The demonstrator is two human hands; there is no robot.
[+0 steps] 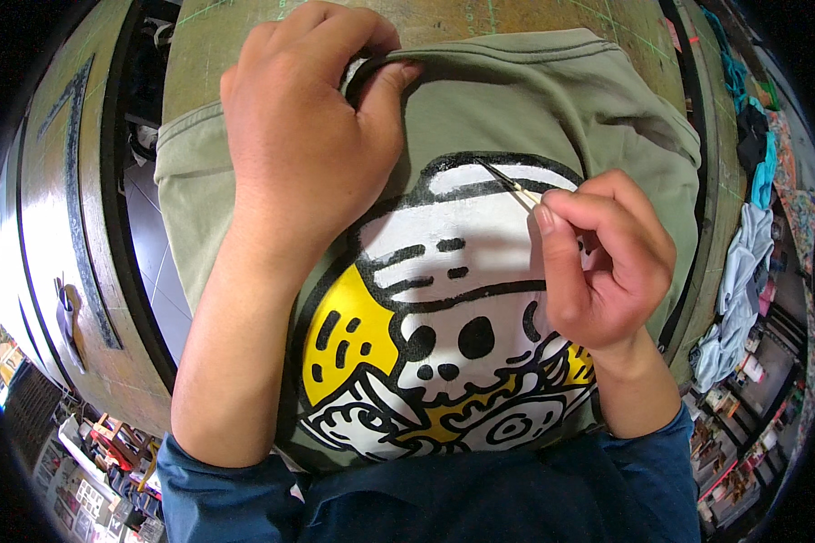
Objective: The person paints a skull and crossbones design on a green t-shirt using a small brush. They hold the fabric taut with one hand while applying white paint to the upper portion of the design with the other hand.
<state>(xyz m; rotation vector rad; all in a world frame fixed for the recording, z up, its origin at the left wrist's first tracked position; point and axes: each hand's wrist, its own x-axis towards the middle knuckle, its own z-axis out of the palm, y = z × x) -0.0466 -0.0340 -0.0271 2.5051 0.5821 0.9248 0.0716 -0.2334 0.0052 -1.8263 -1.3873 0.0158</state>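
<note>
An olive-green T-shirt (489,109) lies spread over the board in front of me. Painted on it is a skull design (448,244) in white, black and yellow, with a hat-like shape on top. My left hand (312,127) pinches the shirt's stitched far edge, fingers bent over it and thumb beneath. Between thumb and fingers of my right hand (611,253) is a thin paintbrush (519,188) with a dark tip. That tip is at the black outline along the top of the hat shape; whether it touches the cloth I cannot tell.
Under the shirt is a worn wooden board (426,20) with green grid lines. A second board (72,217) stands across a gap on the left. Cloths (743,290) hang at the right, beside shelves with jars. Stacked clutter (122,452) fills the lower left.
</note>
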